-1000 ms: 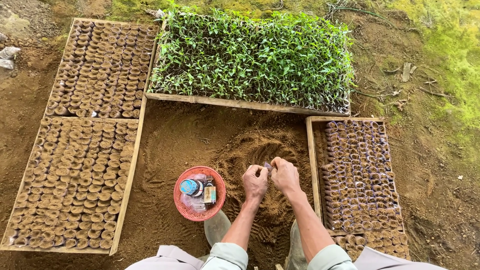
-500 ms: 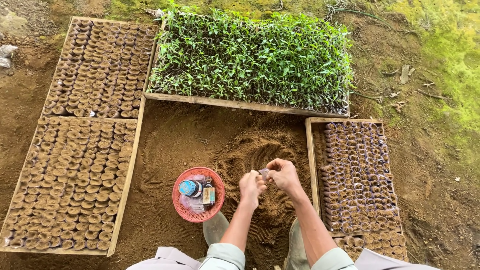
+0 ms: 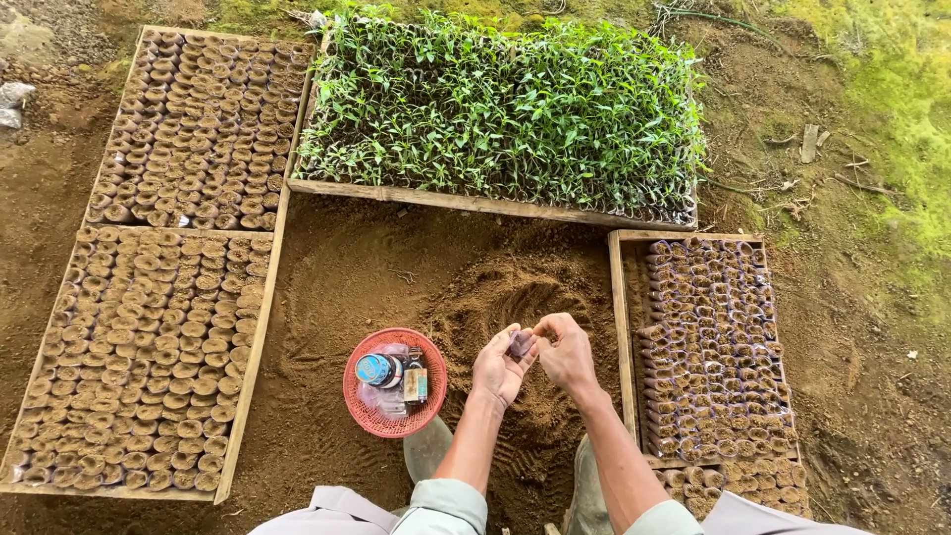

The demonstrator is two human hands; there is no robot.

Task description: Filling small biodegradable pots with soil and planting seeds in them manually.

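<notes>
Crouching over a mound of loose brown soil [image 3: 515, 307], a person brings both hands together above it, the left hand [image 3: 500, 369] and the right hand [image 3: 567, 352] pinching between their fingertips a small dark seedling bag [image 3: 520, 344], which sits in the air just over the heap. Both sets of fingers curl closed around the little bag; neither hand is spread. Just left of the left hand, a round red basket [image 3: 369, 416] rests on the dirt, holding a blue-topped round tin [image 3: 374, 369] and a few small items. To the right lies a wooden frame [image 3: 618, 327] packed with rows of filled bags [image 3: 708, 337]. On the left, two more wooden frames hold tight rows of soil-filled pots [image 3: 149, 347]. Beyond the mound, a tray of green seedlings [image 3: 505, 109] stands dense and leafy behind a wooden plank [image 3: 475, 202]. Grass edges the ground at upper right.
</notes>
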